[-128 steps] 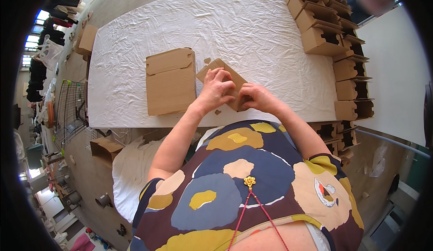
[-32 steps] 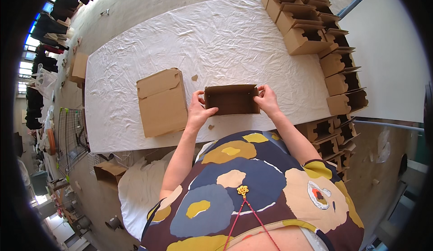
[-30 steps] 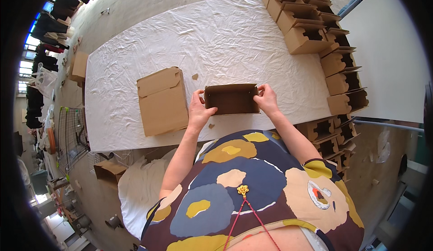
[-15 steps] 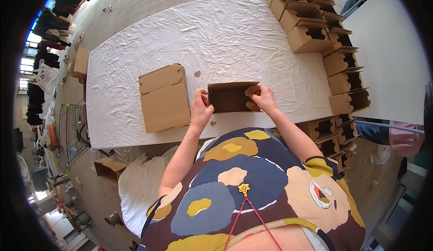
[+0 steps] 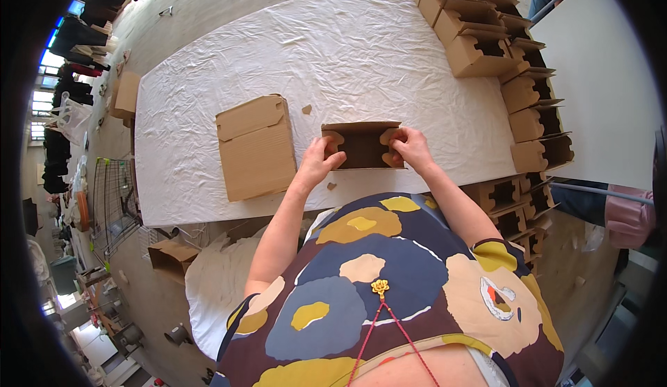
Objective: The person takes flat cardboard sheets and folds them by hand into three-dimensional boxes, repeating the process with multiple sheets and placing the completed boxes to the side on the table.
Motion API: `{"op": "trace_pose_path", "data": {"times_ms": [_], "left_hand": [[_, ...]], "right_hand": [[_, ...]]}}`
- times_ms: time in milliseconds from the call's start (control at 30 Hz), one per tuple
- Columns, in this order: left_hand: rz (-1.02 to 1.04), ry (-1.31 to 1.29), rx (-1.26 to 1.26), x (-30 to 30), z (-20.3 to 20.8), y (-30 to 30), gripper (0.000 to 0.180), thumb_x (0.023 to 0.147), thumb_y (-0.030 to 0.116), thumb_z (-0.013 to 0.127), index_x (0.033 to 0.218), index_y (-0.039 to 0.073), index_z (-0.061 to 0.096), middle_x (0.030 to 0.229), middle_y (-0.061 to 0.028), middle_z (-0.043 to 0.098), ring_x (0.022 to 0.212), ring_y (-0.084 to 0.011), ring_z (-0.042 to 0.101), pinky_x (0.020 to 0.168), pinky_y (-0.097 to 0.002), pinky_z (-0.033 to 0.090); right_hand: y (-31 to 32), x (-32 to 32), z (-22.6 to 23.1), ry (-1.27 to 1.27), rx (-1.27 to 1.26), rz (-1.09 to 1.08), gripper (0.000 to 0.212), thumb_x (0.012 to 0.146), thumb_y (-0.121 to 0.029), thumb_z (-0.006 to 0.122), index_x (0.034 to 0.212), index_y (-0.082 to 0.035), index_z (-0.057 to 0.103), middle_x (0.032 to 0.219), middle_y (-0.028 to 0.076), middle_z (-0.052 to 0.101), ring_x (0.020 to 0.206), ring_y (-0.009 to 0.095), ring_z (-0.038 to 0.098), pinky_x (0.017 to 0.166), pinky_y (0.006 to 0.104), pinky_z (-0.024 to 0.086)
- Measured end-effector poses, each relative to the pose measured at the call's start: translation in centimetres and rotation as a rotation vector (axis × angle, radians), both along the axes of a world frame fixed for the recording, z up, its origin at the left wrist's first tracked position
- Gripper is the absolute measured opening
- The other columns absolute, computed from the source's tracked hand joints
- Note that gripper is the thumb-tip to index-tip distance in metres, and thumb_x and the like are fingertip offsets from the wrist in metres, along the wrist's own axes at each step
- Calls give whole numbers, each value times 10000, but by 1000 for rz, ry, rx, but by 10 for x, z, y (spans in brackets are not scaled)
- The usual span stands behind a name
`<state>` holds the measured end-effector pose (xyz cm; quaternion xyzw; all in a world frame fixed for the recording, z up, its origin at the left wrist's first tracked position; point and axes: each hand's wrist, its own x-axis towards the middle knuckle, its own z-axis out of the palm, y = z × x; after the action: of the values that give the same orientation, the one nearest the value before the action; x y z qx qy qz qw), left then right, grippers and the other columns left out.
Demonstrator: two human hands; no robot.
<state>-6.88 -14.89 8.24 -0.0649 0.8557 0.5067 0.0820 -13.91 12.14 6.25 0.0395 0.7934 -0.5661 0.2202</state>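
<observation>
Brown cardboard makes up the open box (image 5: pixel 365 152) between the two hands, set near the front edge of the worktop with its dark inside facing up. At its left end the left hand (image 5: pixel 319 161) has its fingers clamped on the notched left flap (image 5: pixel 335 139), hiding part of that end; opposite, the right hand (image 5: pixel 413 149) pinches the notched right flap (image 5: pixel 387 139) between thumb and fingers. Wrinkled white cloth (image 5: pixel 187 158) covers the worktop. Just left of the box and the left hand, a flat cardboard stack (image 5: pixel 257 151) takes up the space, its near edge close to the left forearm. Two small cardboard scraps lie loose: an upper scrap (image 5: pixel 306 110) between stack and box, and a lower scrap (image 5: pixel 332 185) just below the box, near the front edge. Along the right side, rows of open boxes (image 5: pixel 479 57) block that edge, and more boxes (image 5: pixel 506 194) sit lower down, beside the right forearm. Past them stand a large white panel (image 5: pixel 601 95) and, below it, a person in pink (image 5: pixel 625 217), partly hidden. To the left of the worktop are a dark wire rack (image 5: pixel 114 192), a floor box (image 5: pixel 171 258) lying open, and hanging dark garments (image 5: pixel 75 36).
</observation>
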Motion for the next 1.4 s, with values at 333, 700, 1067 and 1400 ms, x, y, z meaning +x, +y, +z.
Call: {"op": "trace_pose_path", "data": {"times_ms": [333,700,1067,1400], "left_hand": [[-144,-124,-243,-7,11,1,474,889,263,723,1281,27,599,1107,-147,586,1020,-294,616,920,-373,495],[-141,-178,146,22,22,-12,557,827,199,823,1287,-2,582,1232,-154,630,1110,-248,661,924,-344,553],[63,-70,-33,11,23,3,391,832,143,790,1128,-9,585,936,-152,691,827,-244,691,763,-347,547],[196,292,-418,12,2,20,791,695,78,852,1384,111,466,1209,-115,539,1084,-305,567,843,-413,522]], "right_hand": [[-14,6,5,383,574,205,198,792,-185,717,923,-37,725,897,164,728,873,292,717,798,386,568],[31,9,39,37,30,515,652,764,-281,879,1268,34,611,1050,105,703,979,184,667,891,326,545],[20,16,21,120,109,246,403,767,-164,856,1065,32,669,912,108,717,870,172,680,806,326,560],[12,10,-3,129,559,119,677,643,-332,931,1135,-25,582,875,159,701,830,275,704,734,391,552]]}}
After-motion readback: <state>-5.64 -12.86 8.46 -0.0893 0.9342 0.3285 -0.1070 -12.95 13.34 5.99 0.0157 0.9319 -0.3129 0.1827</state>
